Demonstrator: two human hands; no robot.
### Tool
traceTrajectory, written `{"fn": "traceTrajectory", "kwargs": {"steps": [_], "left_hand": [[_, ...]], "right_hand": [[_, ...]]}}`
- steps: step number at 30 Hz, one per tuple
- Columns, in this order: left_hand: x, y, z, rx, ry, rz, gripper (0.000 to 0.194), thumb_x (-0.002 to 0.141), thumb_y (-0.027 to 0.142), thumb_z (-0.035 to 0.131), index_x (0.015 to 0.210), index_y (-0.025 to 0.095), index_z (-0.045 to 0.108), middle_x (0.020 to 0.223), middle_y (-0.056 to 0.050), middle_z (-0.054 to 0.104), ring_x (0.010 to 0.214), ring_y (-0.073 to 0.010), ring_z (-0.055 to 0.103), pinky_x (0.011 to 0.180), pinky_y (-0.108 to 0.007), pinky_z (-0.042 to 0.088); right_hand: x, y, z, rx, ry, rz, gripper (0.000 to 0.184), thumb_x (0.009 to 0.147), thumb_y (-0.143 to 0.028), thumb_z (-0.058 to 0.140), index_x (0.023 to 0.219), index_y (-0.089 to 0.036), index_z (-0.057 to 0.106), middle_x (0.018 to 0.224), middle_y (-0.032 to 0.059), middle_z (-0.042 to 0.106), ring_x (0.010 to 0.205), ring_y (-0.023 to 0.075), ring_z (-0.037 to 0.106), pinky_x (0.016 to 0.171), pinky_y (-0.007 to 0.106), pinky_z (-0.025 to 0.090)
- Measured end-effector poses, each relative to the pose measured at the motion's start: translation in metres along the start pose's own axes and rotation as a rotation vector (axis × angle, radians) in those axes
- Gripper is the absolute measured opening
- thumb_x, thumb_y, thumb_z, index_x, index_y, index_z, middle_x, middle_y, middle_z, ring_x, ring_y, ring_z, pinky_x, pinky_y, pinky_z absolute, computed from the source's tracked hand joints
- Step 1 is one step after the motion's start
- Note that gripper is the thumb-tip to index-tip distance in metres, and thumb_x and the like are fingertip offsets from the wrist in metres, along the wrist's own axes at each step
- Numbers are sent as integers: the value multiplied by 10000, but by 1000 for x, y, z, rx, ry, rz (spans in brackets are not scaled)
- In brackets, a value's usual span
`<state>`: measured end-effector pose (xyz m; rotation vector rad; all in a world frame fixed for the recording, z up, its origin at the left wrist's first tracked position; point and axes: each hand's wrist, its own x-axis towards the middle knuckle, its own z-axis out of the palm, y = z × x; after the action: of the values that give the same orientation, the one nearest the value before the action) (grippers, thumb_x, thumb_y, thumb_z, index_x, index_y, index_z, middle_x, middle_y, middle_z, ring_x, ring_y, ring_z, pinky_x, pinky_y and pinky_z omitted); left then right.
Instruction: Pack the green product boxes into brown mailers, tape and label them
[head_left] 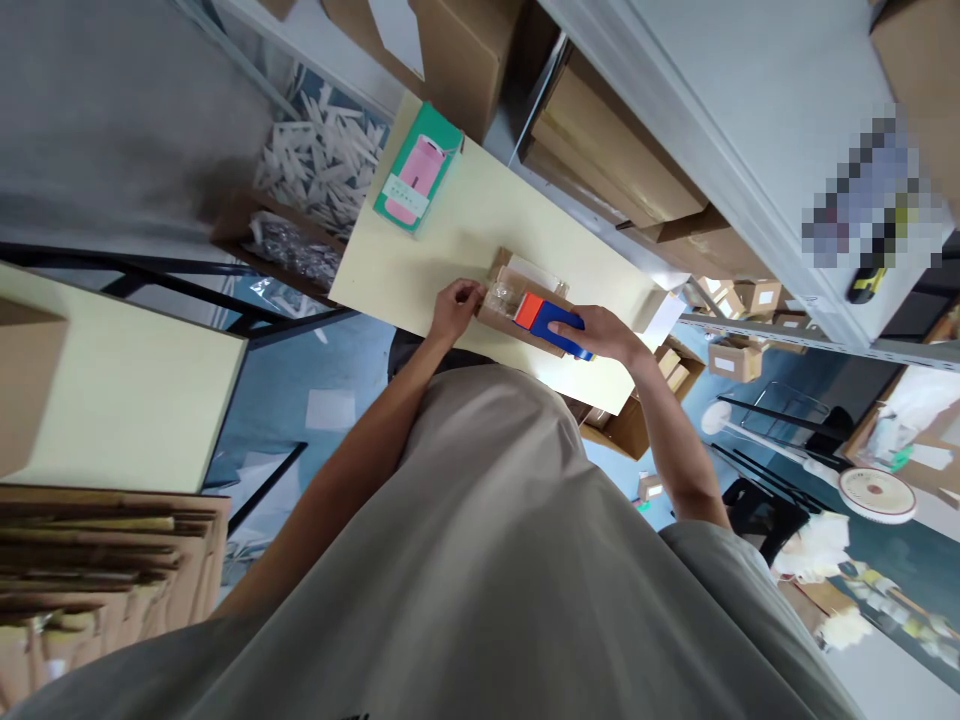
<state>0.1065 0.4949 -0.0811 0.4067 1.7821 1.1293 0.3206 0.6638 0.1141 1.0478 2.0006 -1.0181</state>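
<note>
An open cardboard box [517, 333] lies on the pale yellow table [472, 215], close to my body. Clear plastic packing [504, 292] shows inside its left part. My right hand [600, 333] grips a blue and orange box [551, 322], holding it over the right part of the cardboard box; whether it touches the bottom is hidden. At the cardboard box's left end, my left hand [456, 310] has its fingers curled together against the edge. What those fingers pinch, if anything, is too small to tell.
A green box with a pink picture [417, 170] lies at the table's far left. Cardboard cartons [615, 140] line the shelf behind. Left of the table, a carton of plastic bags [292, 250] sits below white strips [322, 145]. Folded cardboard [105, 580] stands at lower left.
</note>
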Motion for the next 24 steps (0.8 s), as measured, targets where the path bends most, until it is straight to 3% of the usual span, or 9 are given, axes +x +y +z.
{"fn": "traceTrajectory", "kwargs": {"steps": [2,4,7,9,11,17,20,24], "left_hand": [[-7,5,-2,36,10,54,661,915,687,799,1377,214,775,1238,-133,812,1045,-227,724,970,-361,591],[-14,15,-5,80,24,172,846,963,756,730,1634,251,624,1541,-179,707,1317,-292,692,1126,-429,558],[-19,34,1,182,-43,430,798,1090,770,507,1704,265,570,1796,-159,508,1681,-359,424,1367,-534,356],[-17,42,12,259,-144,523,747,1124,754,417,1639,266,651,1831,-126,476,1753,-373,309,1428,-583,239],[-13,42,22,322,-211,523,725,1135,746,379,1584,278,703,1825,-107,493,1756,-376,308,1435,-614,217],[-6,29,26,429,-196,512,766,1157,722,296,1601,242,695,1795,-152,522,1711,-336,407,1428,-589,266],[-7,30,24,448,-195,493,744,1157,722,311,1594,261,698,1737,-157,582,1700,-318,429,1419,-561,295],[-8,32,27,412,-194,473,739,1129,761,387,1580,268,704,1697,-173,610,1682,-335,457,1405,-543,334]], "right_hand": [[-1,0,0,20,-12,3,673,1052,-836,594,1091,-178,734,879,106,810,813,263,788,710,331,531],[-1,0,1,23,-5,-11,674,1047,-840,594,1084,-182,737,845,102,802,806,276,783,720,347,533],[-1,2,3,29,11,-36,688,1041,-852,580,1091,-185,744,809,100,790,818,293,776,727,364,541],[0,5,4,24,19,-56,691,1037,-851,582,1106,-183,748,820,104,791,839,295,774,723,358,531],[2,6,6,7,41,-80,683,1029,-841,602,1131,-182,752,859,108,800,868,293,774,717,347,510],[-1,7,5,45,36,-94,626,1000,-814,692,997,-192,766,878,124,820,850,294,788,695,349,505],[-22,28,-5,155,-65,-46,653,996,-834,690,922,-190,767,796,113,817,754,263,792,673,345,546],[-65,77,-20,250,-196,93,714,900,-901,758,827,-191,764,726,106,808,685,250,793,665,348,598]]}}
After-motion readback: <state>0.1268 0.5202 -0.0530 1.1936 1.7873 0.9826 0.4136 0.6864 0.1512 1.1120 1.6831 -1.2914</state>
